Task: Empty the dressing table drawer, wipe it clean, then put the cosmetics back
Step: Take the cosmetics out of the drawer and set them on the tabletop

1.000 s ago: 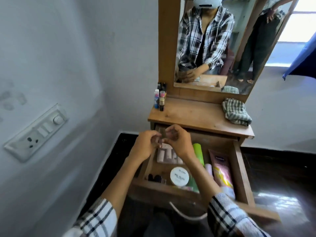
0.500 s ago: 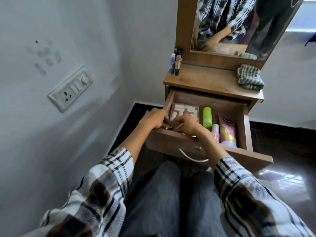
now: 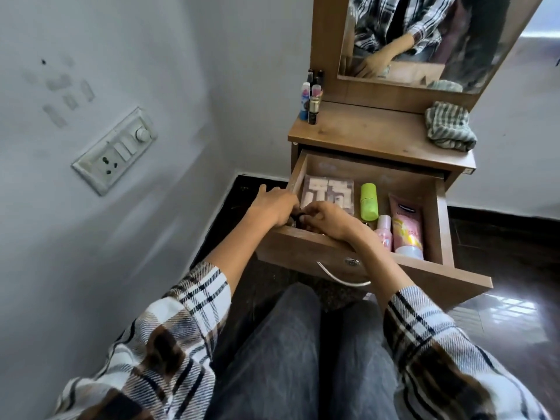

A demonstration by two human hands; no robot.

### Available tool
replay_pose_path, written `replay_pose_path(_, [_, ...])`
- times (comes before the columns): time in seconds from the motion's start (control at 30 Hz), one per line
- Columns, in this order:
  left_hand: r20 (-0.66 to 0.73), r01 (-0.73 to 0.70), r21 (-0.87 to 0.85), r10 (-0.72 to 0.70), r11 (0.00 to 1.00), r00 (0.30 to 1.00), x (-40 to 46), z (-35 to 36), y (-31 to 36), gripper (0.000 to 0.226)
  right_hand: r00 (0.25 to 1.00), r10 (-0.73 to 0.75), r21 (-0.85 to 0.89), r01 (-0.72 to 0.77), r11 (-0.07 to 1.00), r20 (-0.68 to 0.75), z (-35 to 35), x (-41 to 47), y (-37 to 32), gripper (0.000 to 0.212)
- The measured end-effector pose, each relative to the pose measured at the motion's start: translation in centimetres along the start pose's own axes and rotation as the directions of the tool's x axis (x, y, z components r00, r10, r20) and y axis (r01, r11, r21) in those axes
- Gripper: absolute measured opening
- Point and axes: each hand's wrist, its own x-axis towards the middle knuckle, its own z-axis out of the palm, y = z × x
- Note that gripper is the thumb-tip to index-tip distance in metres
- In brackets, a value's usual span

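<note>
drawer (image 3: 306,250) pulled open under the dressing table top (image 3: 378,137), front panel sticking out toward the person's lap. both hands down in the front-left corner of the drawer, about 7 o'clock of its inside. left hand (image 3: 272,204) lies over the left wall, fingers curled inward; right hand (image 3: 328,218) just beside it, fingers curled too, the two touching at the fingertips around some small dark thing between them. too hidden to tell what it is or which hand really has it, so grip state can't be told for either.

vs 0.5 s ago: hands sit in much the same corner, left one shifted slightly over the side wall, thumb now poking out at 10 o'clock. camera tilted a bit lower, more lap and plaid sleeves showing. drawer contents unchanged. vs 1.0 s ago: hands were raised above the drawer, now lowered into it.

still inside the drawer: palette-like box (image 3: 328,192) with pale blocks at the back left, 11 o'clock; green bottle (image 3: 368,201) lying in the middle; small pink bottle (image 3: 384,230) at its near end; pink and yellow tube (image 3: 406,225) along the right side, 3 o'clock, cap toward the front.

on the table top: cluster of small bottles (image 3: 312,100) at the back-left corner, 10 o'clock; crumpled striped cloth (image 3: 450,127) at the right edge, 2 o'clock. mirror (image 3: 424,40) above, reflecting a plaid shirt and a hand. wall switchboard (image 3: 116,150) far left at 9 o'clock.
</note>
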Motion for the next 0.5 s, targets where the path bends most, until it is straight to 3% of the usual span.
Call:
replay_pose_path(0.17, [-0.086, -0.034, -0.164, 0.020, 0.986, 0.996, 0.3, -0.8, -0.9, 0.019, 0.976, -0.072, 0.049, 0.083, 0.995, -0.204, 0.1, 0.5, -0.4, 0.023])
replay_pose_path(0.3, [-0.243, -0.093, -0.456, -0.023, 0.885, 0.970, 2.2, -2.5, -1.7, 0.017, 0.928, -0.061, 0.182, 0.137, 0.974, -0.369, -0.9, 2.0, -1.3, 0.024])
replay_pose_path(0.4, [-0.439, -0.153, -0.659, -0.211, 0.737, 0.873, 4.7, -4.1, -1.9, 0.020, 0.871, -0.030, 0.244, 0.170, 0.955, -0.490, -2.5, 4.2, -2.2, 0.023])
replay_pose_path(0.5, [-0.581, -0.225, -0.692, -0.345, 0.686, 0.737, 7.5, -5.9, -2.2, 0.020, 0.827, 0.016, 0.293, 0.180, 0.939, -0.562, -4.4, 6.6, -3.5, 0.024])
